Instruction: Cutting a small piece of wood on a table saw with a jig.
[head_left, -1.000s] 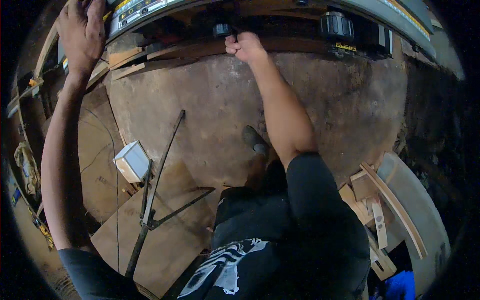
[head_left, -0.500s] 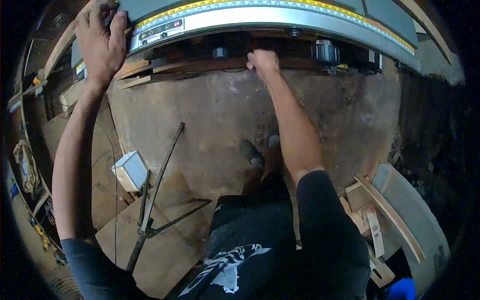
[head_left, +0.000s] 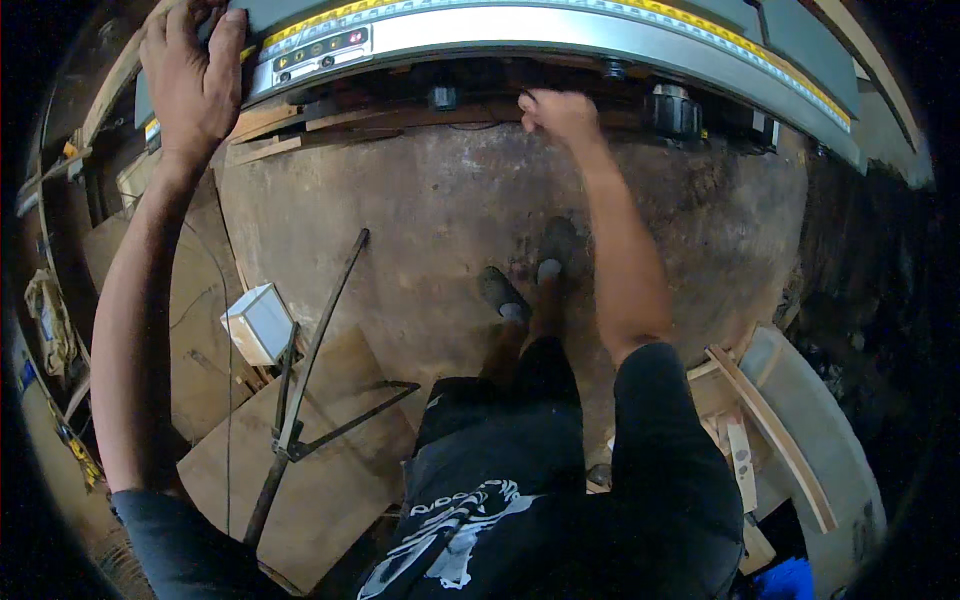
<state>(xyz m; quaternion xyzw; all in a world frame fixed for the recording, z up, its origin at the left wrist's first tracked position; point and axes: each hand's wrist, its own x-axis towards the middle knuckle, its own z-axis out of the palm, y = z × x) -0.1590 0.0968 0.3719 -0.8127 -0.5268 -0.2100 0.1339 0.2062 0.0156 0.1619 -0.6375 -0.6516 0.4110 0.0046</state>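
Observation:
A long machine table runs across the top, edged by a silver rail (head_left: 480, 38) with a yellow measuring scale (head_left: 330, 18). My left hand (head_left: 190, 90) is at the rail's left end, fingers bent over and thumb along the rail. What those fingers grip is cut off by the upper edge. Just right of the thumb is a small panel of lit buttons (head_left: 320, 50). Below the rail, my right hand (head_left: 565, 115) is closed in a fist; whatever lies in it is hidden. A black knob (head_left: 675, 110) sits to its right, a smaller dark knob (head_left: 442, 97) to its left.
Wood strips (head_left: 270, 145) lie beneath the rail at left. On the brown floor (head_left: 440, 200) stand my feet. A black metal stand (head_left: 300, 400) and a white box (head_left: 262, 322) are at lower left. Wood offcuts (head_left: 740, 450) lean beside a grey curved panel (head_left: 830, 440) at lower right.
My right hand has shifted right and slightly up below the rail, still closed. My left hand stays at the rail's left end. The whole view has shifted slightly.

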